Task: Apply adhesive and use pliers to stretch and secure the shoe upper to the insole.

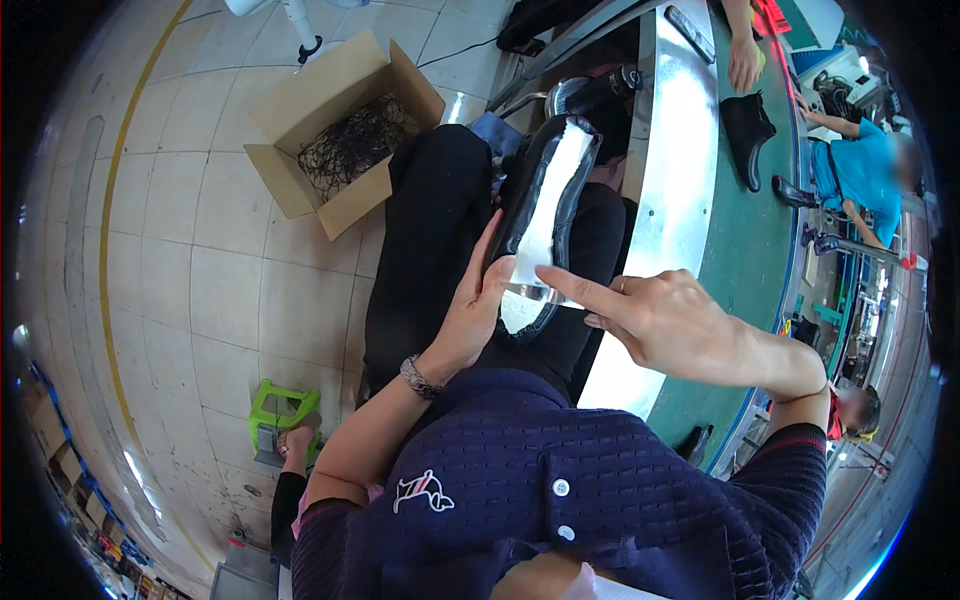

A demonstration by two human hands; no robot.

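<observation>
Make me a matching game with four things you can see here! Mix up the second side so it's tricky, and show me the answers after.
Things:
1. Cardboard box
2. Stool
3. Shoe
4. Shirt buttons

Colours, places and states:
A. Gripped by the left hand
B. Small, round and white
C. Open, with dark stringy scraps inside
D. Bright green, on the tiled floor

Right pairs: 1-C, 2-D, 3-A, 4-B
</observation>
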